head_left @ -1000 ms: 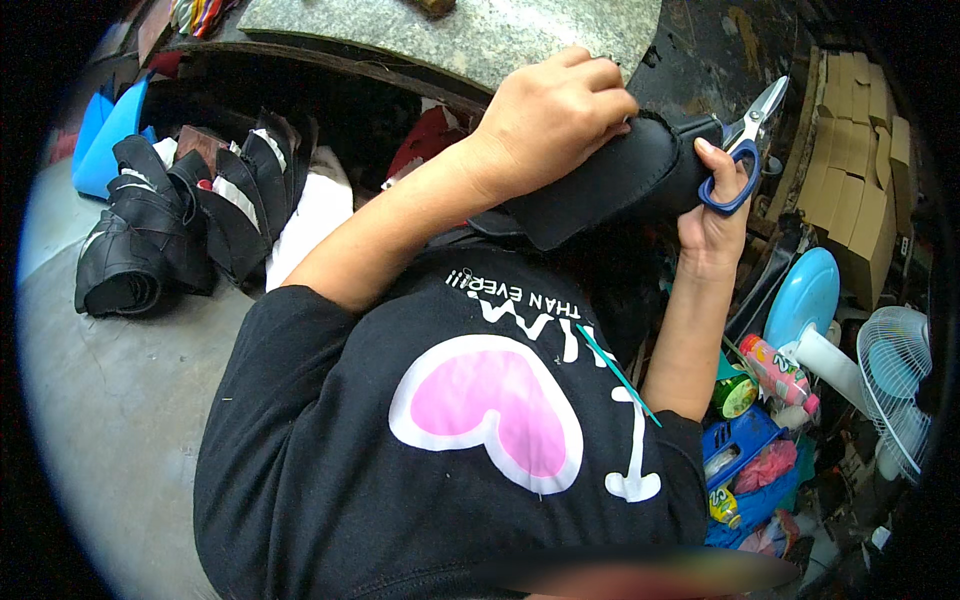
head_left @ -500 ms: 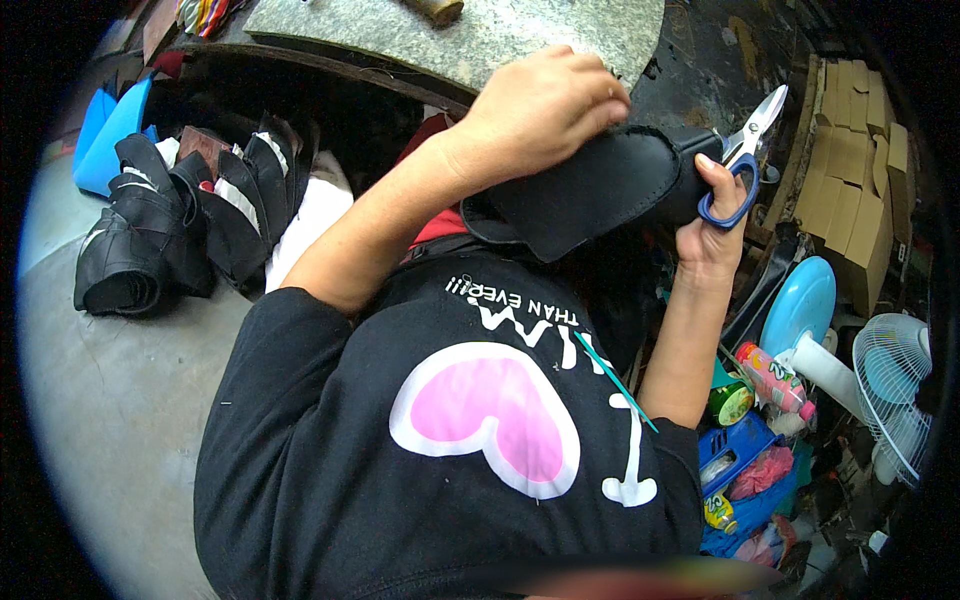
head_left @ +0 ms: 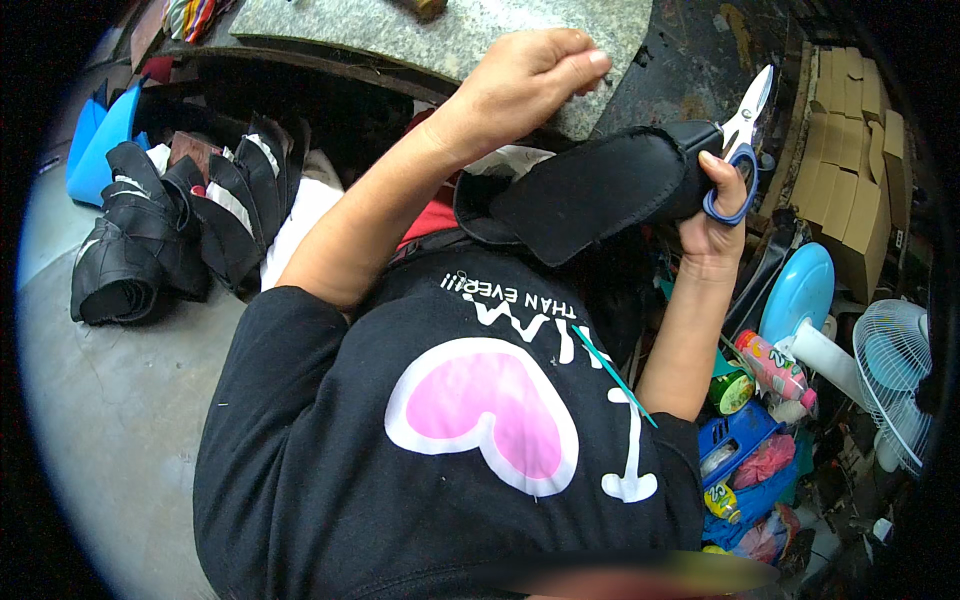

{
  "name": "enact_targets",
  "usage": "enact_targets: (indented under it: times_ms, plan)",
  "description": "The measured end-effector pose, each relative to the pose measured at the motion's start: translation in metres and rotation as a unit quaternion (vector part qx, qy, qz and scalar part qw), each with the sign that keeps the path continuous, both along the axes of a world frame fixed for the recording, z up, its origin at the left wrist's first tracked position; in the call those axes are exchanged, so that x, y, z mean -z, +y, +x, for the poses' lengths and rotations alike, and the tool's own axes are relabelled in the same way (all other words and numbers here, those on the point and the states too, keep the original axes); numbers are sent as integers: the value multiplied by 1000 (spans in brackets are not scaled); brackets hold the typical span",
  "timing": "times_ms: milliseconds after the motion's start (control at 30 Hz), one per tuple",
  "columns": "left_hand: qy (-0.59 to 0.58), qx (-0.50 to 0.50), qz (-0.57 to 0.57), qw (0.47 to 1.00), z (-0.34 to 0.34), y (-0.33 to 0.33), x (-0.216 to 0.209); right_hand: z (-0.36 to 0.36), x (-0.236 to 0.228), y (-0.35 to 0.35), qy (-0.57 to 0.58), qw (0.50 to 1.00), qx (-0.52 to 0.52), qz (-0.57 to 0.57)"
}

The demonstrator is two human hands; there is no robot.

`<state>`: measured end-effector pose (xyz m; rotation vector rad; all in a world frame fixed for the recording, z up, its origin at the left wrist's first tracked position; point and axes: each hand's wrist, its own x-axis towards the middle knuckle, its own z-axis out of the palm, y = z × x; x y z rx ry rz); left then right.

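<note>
My right hand is closed round the blue handles of the scissors, whose blades point up and away. Its fingers are partly hidden behind a black leather-like piece with a stitched rim, looking like a shoe upper, which lies across my lap and against that hand. My left hand hovers beyond the piece, apart from it, near the edge of the stone-topped table. Its fingers are curled and the thumb presses toward them; anything in the pinch is too small to make out.
Rolled and stacked black pieces lie at the left beside a blue folded sheet. To the right stand cardboard boxes, a white-and-blue fan, a pink bottle and a blue basket.
My left hand has lifted off the black piece's far edge and moved up and slightly left. The right hand keeps the scissors in almost the same place.
</note>
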<state>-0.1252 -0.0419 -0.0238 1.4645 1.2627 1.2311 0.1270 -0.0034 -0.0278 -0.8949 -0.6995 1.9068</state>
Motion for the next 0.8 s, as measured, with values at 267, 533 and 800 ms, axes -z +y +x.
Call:
enact_targets:
  times_ms: [267, 533, 800]
  plan:
    - [318, -38, 255, 912, 24, -7, -3, -4, -4, -1, -7, 1000, 10, -7]
    - [468, -120, 286, 828, 57, -19, -7, -16, 3, -6, -91, 988, 90, 82]
    - [445, -145, 262, 844, 51, -26, -2, -24, -1, -10, -87, 987, 99, 95]
